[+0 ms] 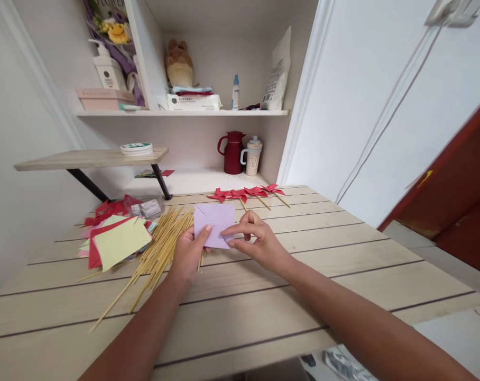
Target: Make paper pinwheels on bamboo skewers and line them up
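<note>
"What's the setting?"

"A pale wooden-plank tabletop with dark seams, with white shelving beyond."

"And the paper?"

"A flat, light-purple paper square, over the table's middle. The left hand grasps its left near corner, thumb on top. The right hand's thumb and forefinger meet the right near corner; whether they pinch it, I can't tell."

"How far along is it?"

"Slits seem to run in from corners, but no folded blades show. Just beyond lie four red paper pinwheels, apparently finished; sticks show on three, the leftmost's I can't see."

"What's unused?"

"Seemingly plenty: thin yellowish wooden sticks heaped just left, then a yellow-green paper sheet atop others."
</note>
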Demonstrator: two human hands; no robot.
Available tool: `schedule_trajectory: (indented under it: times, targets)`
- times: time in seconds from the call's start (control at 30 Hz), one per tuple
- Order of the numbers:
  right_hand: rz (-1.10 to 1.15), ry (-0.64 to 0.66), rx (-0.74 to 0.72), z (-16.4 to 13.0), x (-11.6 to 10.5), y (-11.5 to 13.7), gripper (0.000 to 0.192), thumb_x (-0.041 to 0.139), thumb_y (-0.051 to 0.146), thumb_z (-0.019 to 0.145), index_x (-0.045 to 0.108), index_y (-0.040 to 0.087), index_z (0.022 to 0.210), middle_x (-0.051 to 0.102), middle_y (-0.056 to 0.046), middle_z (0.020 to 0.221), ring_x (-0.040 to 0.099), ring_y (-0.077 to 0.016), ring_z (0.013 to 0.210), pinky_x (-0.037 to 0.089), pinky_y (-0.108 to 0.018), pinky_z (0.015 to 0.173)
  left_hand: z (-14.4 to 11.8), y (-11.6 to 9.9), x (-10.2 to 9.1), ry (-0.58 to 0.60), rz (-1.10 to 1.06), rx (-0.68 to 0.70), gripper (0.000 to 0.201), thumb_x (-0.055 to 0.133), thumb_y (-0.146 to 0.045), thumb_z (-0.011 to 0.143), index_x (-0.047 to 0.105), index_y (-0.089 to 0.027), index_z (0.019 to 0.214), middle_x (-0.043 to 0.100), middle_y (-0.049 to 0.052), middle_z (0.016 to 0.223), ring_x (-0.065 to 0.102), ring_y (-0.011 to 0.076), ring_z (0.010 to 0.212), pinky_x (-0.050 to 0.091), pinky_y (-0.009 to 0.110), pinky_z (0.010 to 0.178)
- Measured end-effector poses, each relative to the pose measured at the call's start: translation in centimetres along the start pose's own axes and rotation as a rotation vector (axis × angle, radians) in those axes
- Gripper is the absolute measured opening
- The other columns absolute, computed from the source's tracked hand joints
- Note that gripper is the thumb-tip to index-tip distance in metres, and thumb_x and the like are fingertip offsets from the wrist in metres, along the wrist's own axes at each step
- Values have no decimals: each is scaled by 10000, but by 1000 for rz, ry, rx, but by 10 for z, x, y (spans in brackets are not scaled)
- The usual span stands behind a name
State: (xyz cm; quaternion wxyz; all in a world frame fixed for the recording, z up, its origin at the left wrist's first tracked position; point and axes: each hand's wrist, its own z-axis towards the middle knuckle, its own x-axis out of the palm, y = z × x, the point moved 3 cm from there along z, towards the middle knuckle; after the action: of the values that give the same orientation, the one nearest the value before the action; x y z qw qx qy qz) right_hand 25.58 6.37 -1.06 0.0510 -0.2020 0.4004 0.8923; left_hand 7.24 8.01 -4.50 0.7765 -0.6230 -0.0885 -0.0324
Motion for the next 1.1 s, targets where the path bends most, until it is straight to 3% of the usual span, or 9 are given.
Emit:
schedule_trajectory:
  times: [0.17,0.3,0.57,0.67,0.8,0.9,1.03,1.1]
  targets:
    - [36,44,11,-1,7,-3,163,707,255,851,783,312,984,416,-9,836,486,-158,765,455,-312,685,-3,0,3,30,10,-7,325,756,-446,747,698,-137,828,640,15,686,481,91,540,369,212,469]
    - [35,-11,63,-1,7,-8,66,744,312,825,791,286,862,440,-8,783,466,-162,728,426,-308,663,-4,1,4,77,39,8,323,742,-460,764,685,-143,796,621,6,662,474,92,534,382,220,486]
    - [43,-78,225,1,5,-19,78,747,295,791,754,241,734,428,7,729,449,-156,687,407,-296,642,-8,0,9,137,49,-4,339,747,-462,758,703,-132,821,619,17,650,480,101,528,387,225,484]
    - [33,-85,186,1,4,-18,46,746,283,794,772,258,823,450,4,747,456,-157,695,419,-304,667,-6,0,9,84,9,-7,325,757,-450,746,701,-134,804,626,12,646,484,96,528,375,220,476]
    - [-23,-118,108,0,2,-14,207,730,305,826,772,305,1029,448,-1,750,446,-159,681,425,-310,667,-2,-1,4,-27,-113,-14,302,782,-409,722,690,-137,814,630,4,668,479,85,538,352,210,457]
    - [-43,-148,53,-1,-1,-8,201,724,346,835,780,302,1023,443,-7,743,438,-160,676,417,-307,648,-1,-3,3,-51,-174,-24,293,788,-395,712,673,-135,785,613,-5,658,468,81,530,344,210,452]
    - [21,-13,126,-4,5,-6,286,697,376,849,746,314,1124,451,26,621,347,-130,557,338,-273,544,-2,-4,6,-23,-201,-59,303,794,-395,707,687,-138,826,633,3,692,484,87,549,344,213,457]
    - [64,58,175,-6,10,-8,312,663,361,867,723,320,1171,540,28,630,340,-117,525,314,-259,518,-4,-3,9,9,-201,-81,304,790,-405,714,694,-143,834,641,7,697,498,93,560,347,213,464]
